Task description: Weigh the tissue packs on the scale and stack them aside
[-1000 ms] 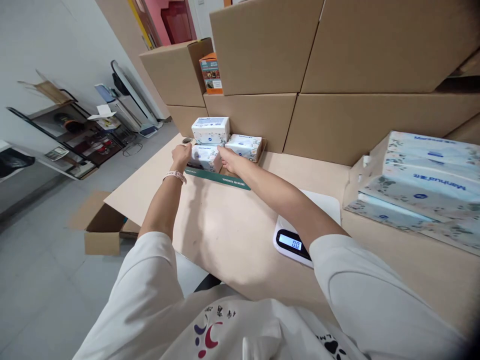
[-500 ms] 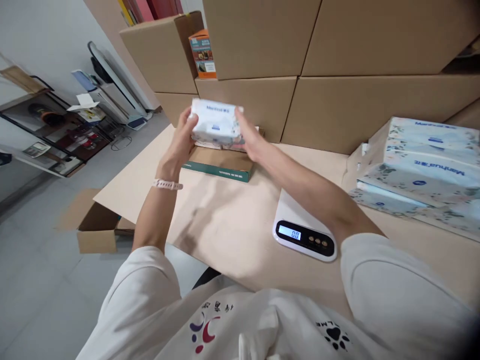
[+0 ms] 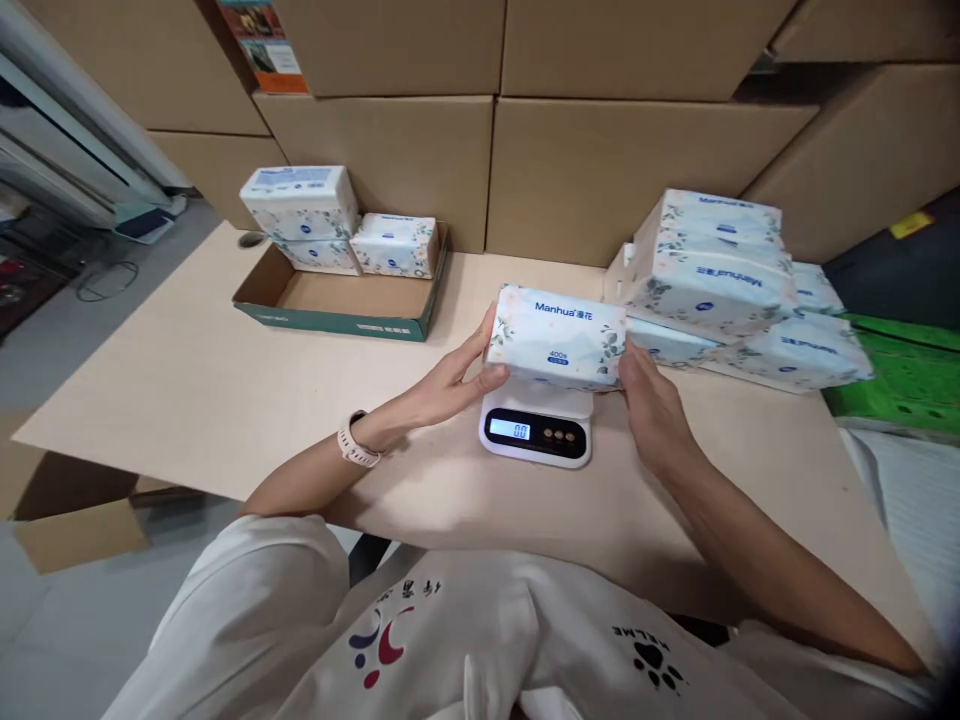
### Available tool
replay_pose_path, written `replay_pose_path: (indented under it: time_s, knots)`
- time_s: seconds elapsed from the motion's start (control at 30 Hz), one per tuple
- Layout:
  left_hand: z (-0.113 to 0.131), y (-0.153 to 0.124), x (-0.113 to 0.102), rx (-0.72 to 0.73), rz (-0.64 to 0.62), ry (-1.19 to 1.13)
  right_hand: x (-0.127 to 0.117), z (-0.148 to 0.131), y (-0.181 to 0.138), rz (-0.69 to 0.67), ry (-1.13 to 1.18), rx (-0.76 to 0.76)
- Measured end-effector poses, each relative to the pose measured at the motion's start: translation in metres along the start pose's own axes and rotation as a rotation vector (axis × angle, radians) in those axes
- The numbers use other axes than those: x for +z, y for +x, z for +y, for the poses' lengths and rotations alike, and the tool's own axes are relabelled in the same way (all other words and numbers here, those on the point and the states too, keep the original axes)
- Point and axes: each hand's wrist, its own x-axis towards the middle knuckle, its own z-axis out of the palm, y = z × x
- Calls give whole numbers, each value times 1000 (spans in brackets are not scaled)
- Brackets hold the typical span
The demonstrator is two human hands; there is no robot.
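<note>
Both arms extend forward, forearms angled inward. Left hand (image 3: pixel 450 380) and right hand (image 3: pixel 651 405) face each other, fingers apparently curled in a closed grip, wrists level.

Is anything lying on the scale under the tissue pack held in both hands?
Nothing visible does. The left hand and right hand hold the tissue pack just above the scale. The part of its platform that shows is bare and the display reads 0.0.
</note>
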Motion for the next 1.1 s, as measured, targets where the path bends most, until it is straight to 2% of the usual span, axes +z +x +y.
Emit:
replay_pose_path:
  time_s: [0.2,0.37,0.47,0.57,0.67,0.77,0.87,1.1]
  knots:
    - [-13,1,23,-85,43,-50,-10,19,8,-6,24,-40]
    - [-19,0,26,-111,97,-57,-4,30,15,0,19,-108]
    - [-22,-2,23,-149,149,-81,0,40,15,47,84,-82]
    - [-33,-6,17,-236,306,-186,4,57,14,172,207,-30]
    - [-48,-6,5,-346,550,-350,8,75,13,307,272,20]
    - [-58,-2,-6,-443,724,-510,9,86,14,324,276,21]
    - [-58,2,-10,-471,754,-602,9,89,16,282,283,1]
    - [-51,2,-6,-450,747,-599,7,90,14,273,327,0]
